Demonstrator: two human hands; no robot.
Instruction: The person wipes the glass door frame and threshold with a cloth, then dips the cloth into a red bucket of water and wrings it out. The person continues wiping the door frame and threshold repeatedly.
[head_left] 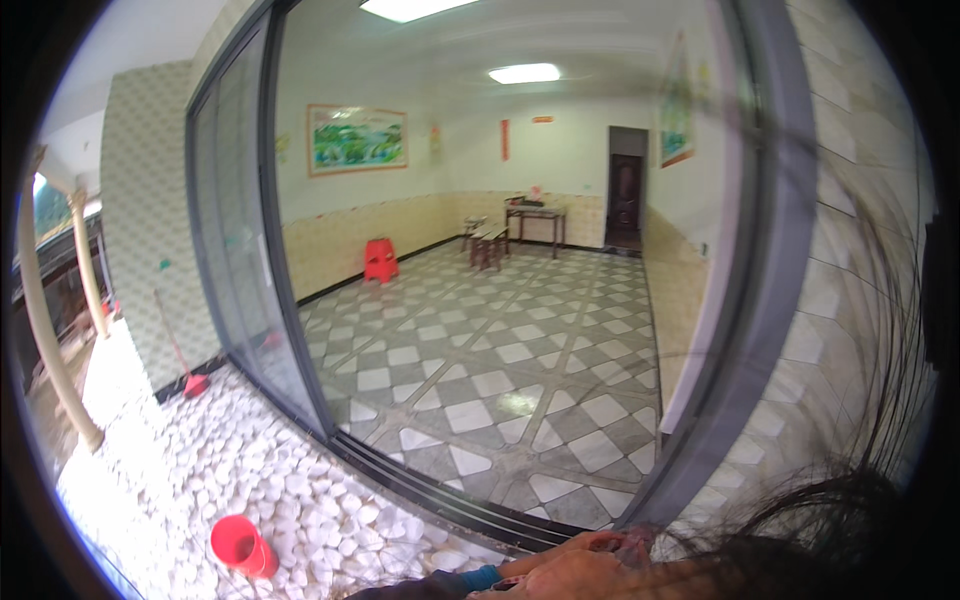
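At the lower edge, by the foot of the grey door frame (740,400), my hands are close together. My left hand (560,557) reaches in from a dark sleeve with a teal cuff (482,577), its fingers curled. What looks like my right hand (600,578) overlaps it in front, cut off by the picture's edge and partly covered by dark hair. A small, crumpled, pinkish, see-through thing (636,546) shows at the fingertips, too blurred to name. The metal sliding-door track (450,492) runs just beyond the hands.
A red bucket (243,548) stands on the white stone-patterned floor (330,510) to the left. A red dustpan (196,385) sits by the tiled pillar (150,220). Inside the room are a red stool (381,260), a wooden bench (489,236) and a table (536,212).
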